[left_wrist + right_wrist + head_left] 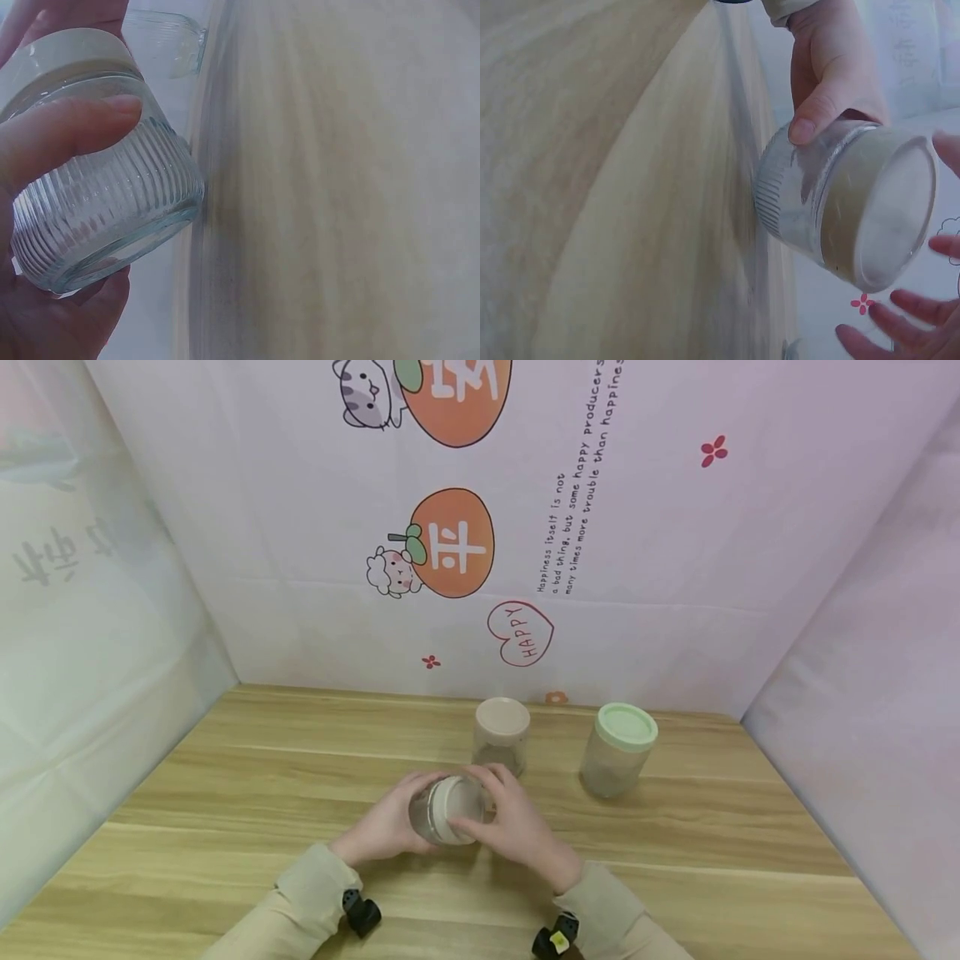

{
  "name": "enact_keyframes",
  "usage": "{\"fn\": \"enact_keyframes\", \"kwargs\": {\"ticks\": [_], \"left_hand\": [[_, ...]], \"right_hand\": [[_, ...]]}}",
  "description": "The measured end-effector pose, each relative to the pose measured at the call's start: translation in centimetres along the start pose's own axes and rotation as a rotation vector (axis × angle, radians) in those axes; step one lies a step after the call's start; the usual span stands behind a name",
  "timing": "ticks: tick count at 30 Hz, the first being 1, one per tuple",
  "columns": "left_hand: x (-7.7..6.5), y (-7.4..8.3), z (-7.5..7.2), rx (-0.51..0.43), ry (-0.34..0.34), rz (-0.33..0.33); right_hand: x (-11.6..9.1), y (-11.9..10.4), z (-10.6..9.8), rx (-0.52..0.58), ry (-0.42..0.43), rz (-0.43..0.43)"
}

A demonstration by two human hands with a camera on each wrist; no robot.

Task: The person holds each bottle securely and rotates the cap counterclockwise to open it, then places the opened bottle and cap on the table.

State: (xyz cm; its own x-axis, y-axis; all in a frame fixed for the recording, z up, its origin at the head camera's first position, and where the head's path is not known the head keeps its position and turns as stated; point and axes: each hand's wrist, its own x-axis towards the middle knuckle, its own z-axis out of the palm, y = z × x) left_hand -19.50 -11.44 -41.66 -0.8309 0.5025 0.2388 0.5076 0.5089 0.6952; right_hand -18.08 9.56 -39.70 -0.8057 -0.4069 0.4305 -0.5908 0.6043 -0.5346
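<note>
A ribbed glass jar with a cream lid is held tilted above the table, its lid facing right. My left hand grips the glass body, with the thumb across its side. Around the lid my right hand is spread. In the right wrist view its fingers look loosely bent and a little apart from the lid. Behind the hands a jar with a pinkish lid stands upright, its lower part partly hidden by the right hand.
A jar with a green lid stands to the right on the wooden table. White printed cloth hangs behind the table, and more cloth lines both sides.
</note>
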Motion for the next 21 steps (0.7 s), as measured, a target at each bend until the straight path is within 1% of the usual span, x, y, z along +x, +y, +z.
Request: {"fn": "enact_keyframes", "kwargs": {"ticks": [3, 5, 8, 13, 21], "left_hand": [[-0.1, 0.0, 0.0, -0.003, -0.004, -0.009], [-0.1, 0.1, 0.0, -0.005, -0.005, -0.011], [-0.2, 0.0, 0.1, -0.001, -0.004, -0.010], [-0.2, 0.0, 0.1, -0.007, 0.000, -0.006], [-0.1, 0.1, 0.1, 0.012, -0.002, 0.011]], "right_hand": [[0.0, 0.0, 0.2, 0.002, -0.014, 0.078], [0.0, -0.1, 0.3, 0.017, -0.039, 0.141], [0.1, -0.4, 0.4, 0.026, -0.063, 0.199], [0.3, -0.7, 0.4, 0.012, -0.080, 0.211], [0.4, -1.1, 0.4, -0.023, -0.055, 0.228]]}}
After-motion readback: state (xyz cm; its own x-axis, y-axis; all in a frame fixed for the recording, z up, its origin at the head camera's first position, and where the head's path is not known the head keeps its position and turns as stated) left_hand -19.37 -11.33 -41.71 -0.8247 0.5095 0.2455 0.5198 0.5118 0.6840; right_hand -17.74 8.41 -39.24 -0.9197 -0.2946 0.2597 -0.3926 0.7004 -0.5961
